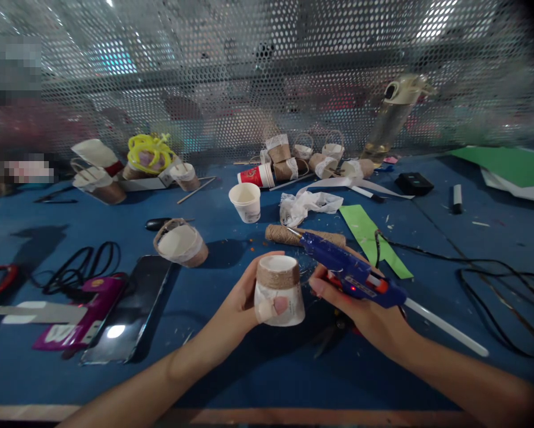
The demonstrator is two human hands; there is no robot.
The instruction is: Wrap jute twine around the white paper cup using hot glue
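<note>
My left hand (244, 306) is wrapped round a white paper cup (280, 291) held upside down, with brown twine wound about its upper band. My right hand (360, 303) grips a blue glue gun (351, 272); a white glue stick juts out of its back. The gun's nozzle points up and left, just beyond the cup's top edge. Right behind the cup lies a roll of brown twine (288, 235) on the blue table (267, 368).
A twine-wrapped cup (182, 244) lies left of my hands, a plain white cup (246, 202) farther back. A phone (130, 309), a pink tool (86, 312), black cables (493, 279), a green paper strip (369, 235) and several finished cups by the mesh wall surround the spot.
</note>
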